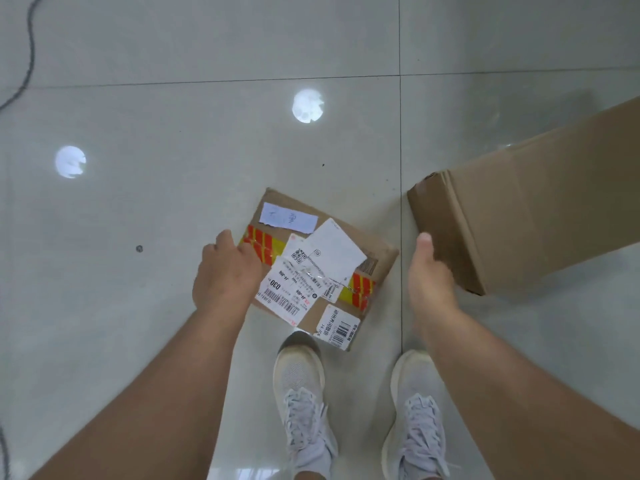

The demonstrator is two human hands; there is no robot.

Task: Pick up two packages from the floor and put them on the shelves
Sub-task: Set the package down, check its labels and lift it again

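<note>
A small flat cardboard package with white shipping labels and red-and-yellow tape lies on the floor in front of my feet. My left hand is at its left edge, with the fingers curled over the top and the thumb along the side. A long plain brown cardboard box lies to the right and runs off the right edge of the view. My right hand is held upright against the box's near left end, thumb pointing forward. Its fingers are hidden below the palm.
The floor is glossy pale tile with dark grout lines and two round light reflections. A dark cable snakes along the far left. My two feet in white sneakers stand just behind the small package.
</note>
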